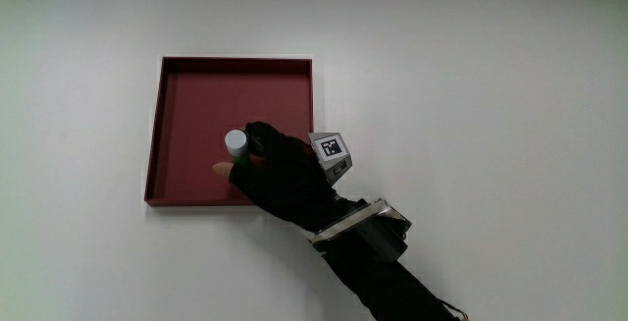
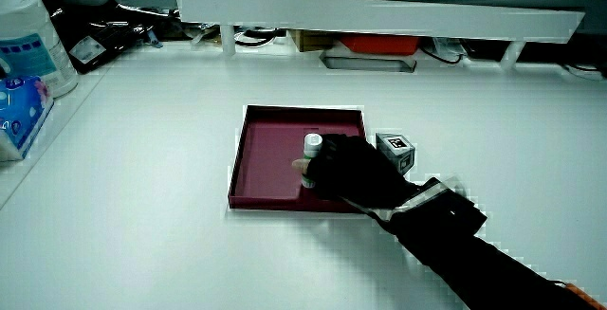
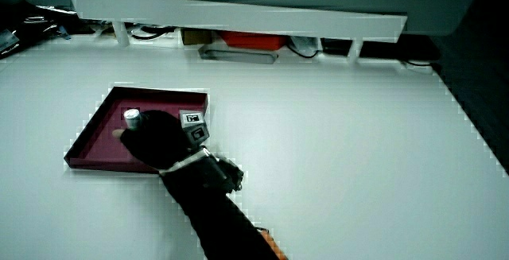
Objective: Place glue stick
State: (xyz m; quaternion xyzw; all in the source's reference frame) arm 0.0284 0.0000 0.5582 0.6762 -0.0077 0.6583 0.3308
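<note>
My hand (image 1: 280,169) grips the glue stick (image 1: 236,143), holding it upright over the red tray (image 1: 186,85) on the white worktop (image 1: 491,105); its white cap points up. My forearm (image 1: 392,272) crosses the tray's near edge.

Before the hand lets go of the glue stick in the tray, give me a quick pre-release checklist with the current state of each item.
1. Glue stick in the hand's grasp: ok, the fingers are curled around it with its pale cap showing.
2. Stick over the dark red tray, inside its rim: ok in the main view and in both side views.
3. Stick upright: ok, cap end up in a side view.
4. Stick base resting on the tray floor: cannot tell, the hand hides the lower end.
5. Tray floor around the stick free of other things: ok where visible.
6. Tray flat on the table: ok.
</note>
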